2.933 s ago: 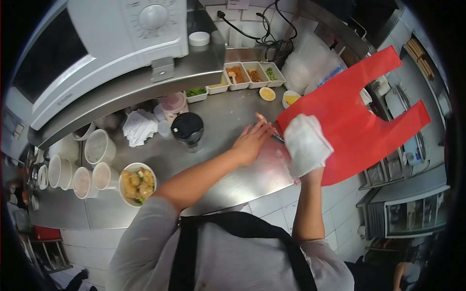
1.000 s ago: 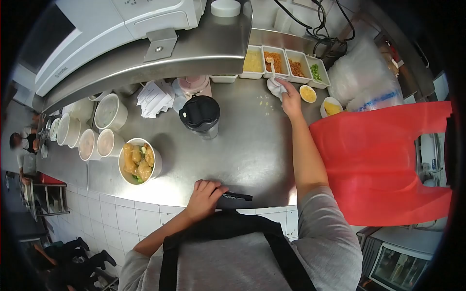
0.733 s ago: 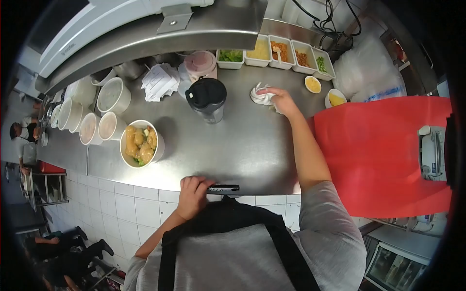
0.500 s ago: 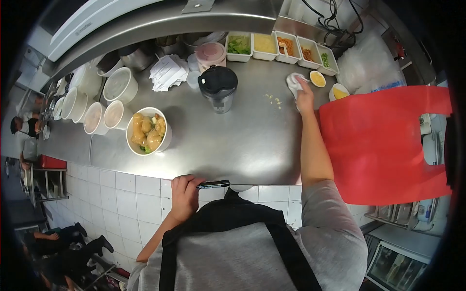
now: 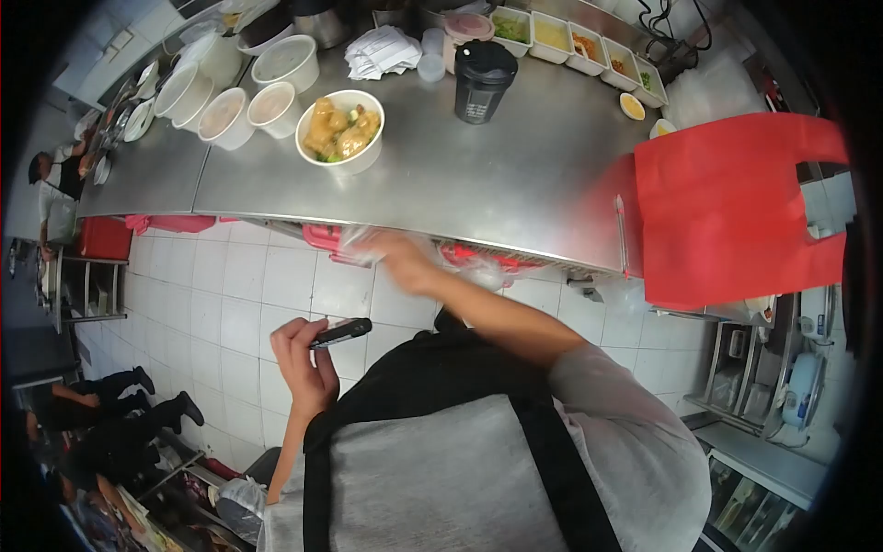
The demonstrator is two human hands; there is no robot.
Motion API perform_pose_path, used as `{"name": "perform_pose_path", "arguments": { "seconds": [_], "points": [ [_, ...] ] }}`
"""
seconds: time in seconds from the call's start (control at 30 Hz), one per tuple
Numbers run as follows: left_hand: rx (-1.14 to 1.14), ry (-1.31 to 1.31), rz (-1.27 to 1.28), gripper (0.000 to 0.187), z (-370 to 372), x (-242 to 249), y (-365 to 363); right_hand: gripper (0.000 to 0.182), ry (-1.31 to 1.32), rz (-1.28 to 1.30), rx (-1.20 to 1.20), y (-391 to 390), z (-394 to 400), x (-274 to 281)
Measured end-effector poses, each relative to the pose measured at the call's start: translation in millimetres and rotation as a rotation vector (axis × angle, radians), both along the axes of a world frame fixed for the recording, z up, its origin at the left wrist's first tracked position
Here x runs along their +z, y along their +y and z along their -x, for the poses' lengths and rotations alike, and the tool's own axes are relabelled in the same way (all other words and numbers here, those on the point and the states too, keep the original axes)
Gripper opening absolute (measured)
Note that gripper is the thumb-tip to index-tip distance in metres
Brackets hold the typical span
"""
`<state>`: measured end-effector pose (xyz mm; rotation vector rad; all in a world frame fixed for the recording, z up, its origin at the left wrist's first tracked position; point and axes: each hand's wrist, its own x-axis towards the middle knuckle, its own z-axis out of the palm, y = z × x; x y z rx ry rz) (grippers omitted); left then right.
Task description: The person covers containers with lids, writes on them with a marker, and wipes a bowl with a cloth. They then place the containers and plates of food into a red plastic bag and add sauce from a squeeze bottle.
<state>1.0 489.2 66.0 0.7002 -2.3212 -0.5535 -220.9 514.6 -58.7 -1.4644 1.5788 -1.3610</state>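
Observation:
My left hand [image 5: 308, 354] grips a slim black object [image 5: 342, 332] with a rounded end, held over the floor in front of the counter. My right hand [image 5: 400, 258], smeared by motion, is at the counter's front edge with the arm across my body. A blurred white cloth [image 5: 361, 244] is in its fingers. Beyond it on the steel counter [image 5: 423, 184] stands a white bowl [image 5: 354, 164] of glazed, battered pieces with some green. Right of the bowl is a black lidded cup [image 5: 483, 83].
Several lidded tubs [image 5: 225, 120] stand at the left, with white papers [image 5: 382, 52] behind. Topping trays [image 5: 589, 52] and small yellow-filled cups [image 5: 632, 107] sit at the back right. A red bag [image 5: 736, 212] covers the right end beside a pen [image 5: 622, 235]. People [image 5: 129, 432] are at far left.
My right hand has swept from the back right to the front edge with the cloth. The crumbs no longer show on the counter. My left hand has lifted the black object away from the edge.

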Motion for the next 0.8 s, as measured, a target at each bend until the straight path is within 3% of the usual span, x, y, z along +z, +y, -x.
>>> {"name": "perform_pose_path", "arguments": {
  "seconds": [0.07,0.13,0.17,0.2,0.23,0.27,0.3,0.37,0.43,0.5,0.6,0.63,0.7,0.73,0.8],
  "points": [
    [0.025,0.01,0.028,0.035,-16.1,5.7,-0.5,0.04,-0.075,-0.012,0.082,-13.9,-53.4,7.6],
    [0.078,-0.023,0.074,0.034,-31.2,7.8,-2.8,0.04,-0.222,-0.072,-0.004,-6.4,-40.6,40.1],
    [0.09,-0.032,0.079,0.033,-41.6,5.0,-3.4,0.04,-0.297,-0.103,-0.05,2.6,-22.5,50.8],
    [0.101,-0.041,0.081,0.033,-52.5,0.5,-3.2,0.039,-0.432,0.09,-0.019,15.4,11.8,45.6],
    [0.112,-0.049,0.079,0.033,-61.9,-3.1,-2.5,0.037,-0.212,-0.042,-0.258,29.5,38.8,78.9],
    [0.138,-0.069,0.066,0.034,-70.1,-5.0,-1.1,0.036,-0.431,0.145,-0.271,36.8,84.0,58.0],
    [0.148,-0.063,0.062,0.035,-74.2,-4.6,-0.5,0.034,-0.489,0.127,-0.418,43.9,112.1,71.8],
    [0.167,-0.049,0.055,0.036,-77.7,-3.7,0.9,0.031,0.167,0.149,-0.741,38.0,184.1,26.0],
    [0.142,-0.046,0.06,0.036,-67.7,1.7,2.7,0.032,-0.073,-0.342,-0.856,17.5,118.1,78.2],
    [0.093,-0.026,0.074,0.037,-48.4,6.5,-3.5,0.031,0.212,0.112,-0.557,-24.6,71.1,-5.9],
    [-0.022,0.015,0.08,0.036,-15.7,11.1,-6.8,0.036,-0.095,0.2,0.041,-20.7,-41.0,7.2],
    [-0.045,0.019,0.106,0.036,-9.3,15.0,-10.6,0.033,-0.181,0.142,0.141,-5.2,-45.8,20.3],
    [-0.076,0.032,0.161,0.036,1.7,19.6,-22.1,0.033,-0.142,0.012,-0.091,39.9,-5.4,50.6],
    [-0.089,0.029,0.163,0.036,8.3,19.6,-28.4,0.034,-0.25,0.106,-0.215,67.5,29.0,63.6],
    [-0.153,0.014,0.169,0.037,25.3,17.4,-39.2,0.036,-0.101,0.044,-0.566,129.0,114.8,69.2]
  ]
}}
